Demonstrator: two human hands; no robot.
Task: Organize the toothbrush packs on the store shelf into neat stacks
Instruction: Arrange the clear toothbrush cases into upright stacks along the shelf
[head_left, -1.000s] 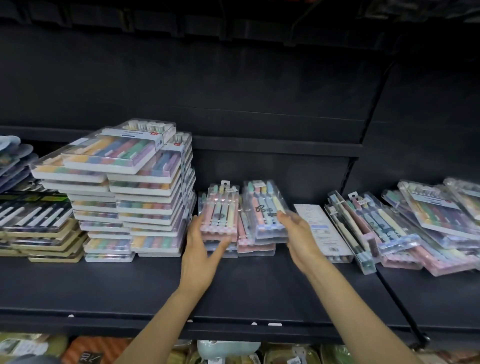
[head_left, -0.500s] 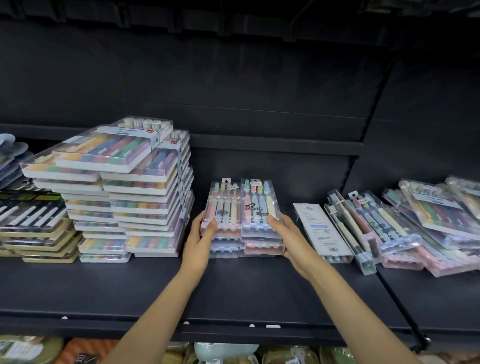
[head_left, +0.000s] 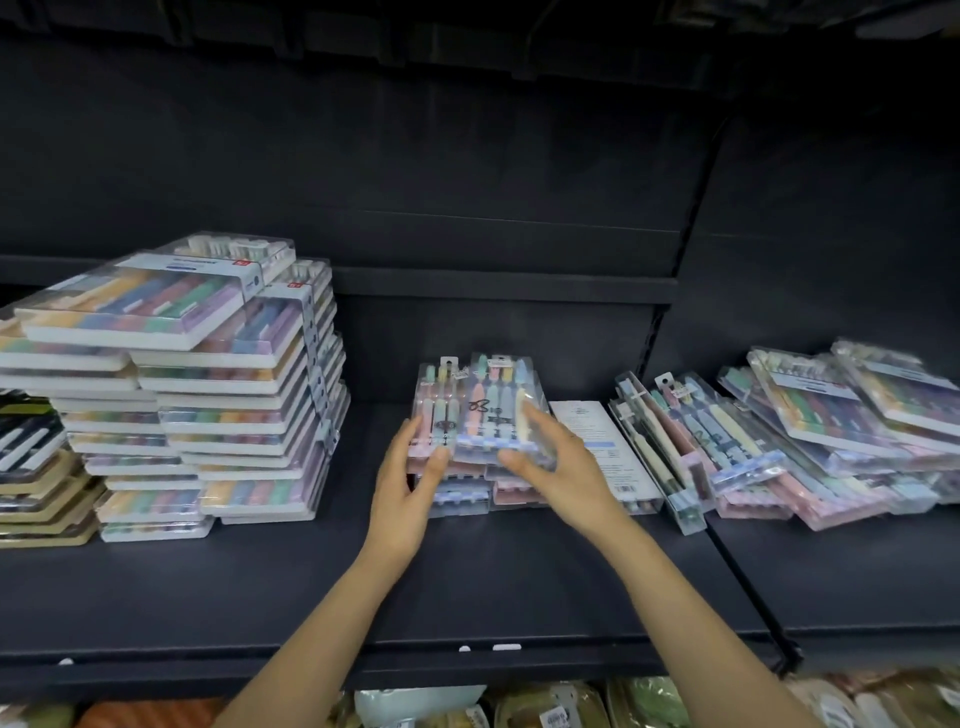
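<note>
The fingers of the right hand curl round the near right corner of the top toothbrush pack, thumb under its near edge, lifting that pack slightly askew. The fingers of the left hand are nearly straight and press the near left edge of the neighbouring pack, holding nothing.

Both packs sit atop two low stacks standing side by side in the middle of the shelf, each about three or four packs deep (the lower edges blur together, so I cannot count exactly).

These clear plastic cases look light and stiff, with slick faces that will probably slide on one another; a hold at the long side edges or the corners should steer them best, and squaring them by pushing on the edges seems safer than pinching the flat face.

Just right of the stacks lies one pack face down, then a loose, slanting heap of perhaps a dozen. To the left stand two tall stacks of wider packs, roughly ten high.
</note>
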